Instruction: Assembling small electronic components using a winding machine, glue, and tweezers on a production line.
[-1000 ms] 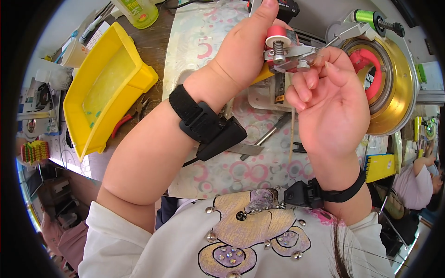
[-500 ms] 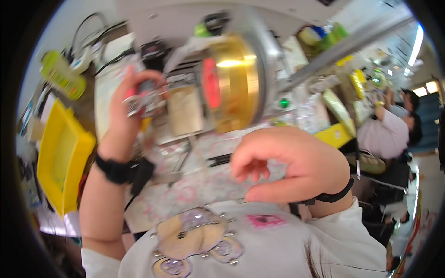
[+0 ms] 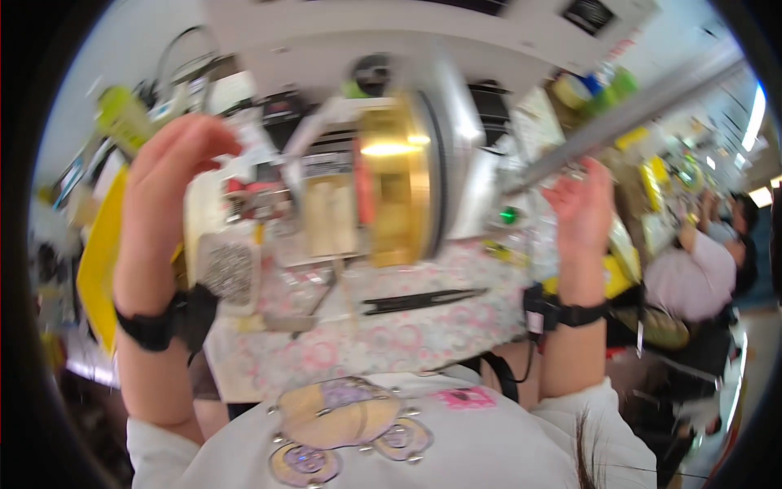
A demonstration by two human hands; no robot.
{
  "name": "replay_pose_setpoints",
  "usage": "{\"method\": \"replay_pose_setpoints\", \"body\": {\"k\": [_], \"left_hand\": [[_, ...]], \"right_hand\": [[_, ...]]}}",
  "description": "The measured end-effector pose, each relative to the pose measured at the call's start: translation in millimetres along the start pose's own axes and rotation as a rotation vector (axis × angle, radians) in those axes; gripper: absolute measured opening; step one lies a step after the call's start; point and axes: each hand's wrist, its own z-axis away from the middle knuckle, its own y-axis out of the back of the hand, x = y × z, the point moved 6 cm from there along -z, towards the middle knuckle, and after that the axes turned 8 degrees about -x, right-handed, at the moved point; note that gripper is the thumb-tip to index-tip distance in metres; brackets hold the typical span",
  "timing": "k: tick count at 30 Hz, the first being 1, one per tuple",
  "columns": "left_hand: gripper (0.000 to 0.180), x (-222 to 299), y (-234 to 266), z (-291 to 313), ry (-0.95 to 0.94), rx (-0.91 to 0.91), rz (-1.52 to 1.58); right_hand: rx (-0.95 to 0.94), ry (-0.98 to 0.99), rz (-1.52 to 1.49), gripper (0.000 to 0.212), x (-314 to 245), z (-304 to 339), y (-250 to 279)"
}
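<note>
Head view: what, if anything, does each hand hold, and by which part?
The left hand holds nothing visible. Whether the right hand holds anything cannot be told through the blur.

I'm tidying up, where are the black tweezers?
In the head view, the black tweezers lie on the patterned mat, just right of centre and below the gold wheel.

A head-worn fisheye looks down; hands, tabletop near below.
</note>
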Motion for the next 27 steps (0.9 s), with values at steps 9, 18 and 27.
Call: {"method": "replay_pose_setpoints", "body": {"k": [9,18,27], "left_hand": [[0.020,8.1,-17.7,-10.3,0.075,-0.133,0.029],[0.014,6.7,-33.1,-18.2,0.093,-0.471,0.052],[0.007,13.6,-38.8,-38.0,0.211,-0.724,-0.061]], "right_hand": [[0.055,-0.221,-0.514,0.011,19.0,7.5,-5.8],[0.098,0.054,0.185,0.024,-5.4,2.5,20.7],[-0.121,0.830,0.977,0.028,-130.3,77.9,-97.4]]}}
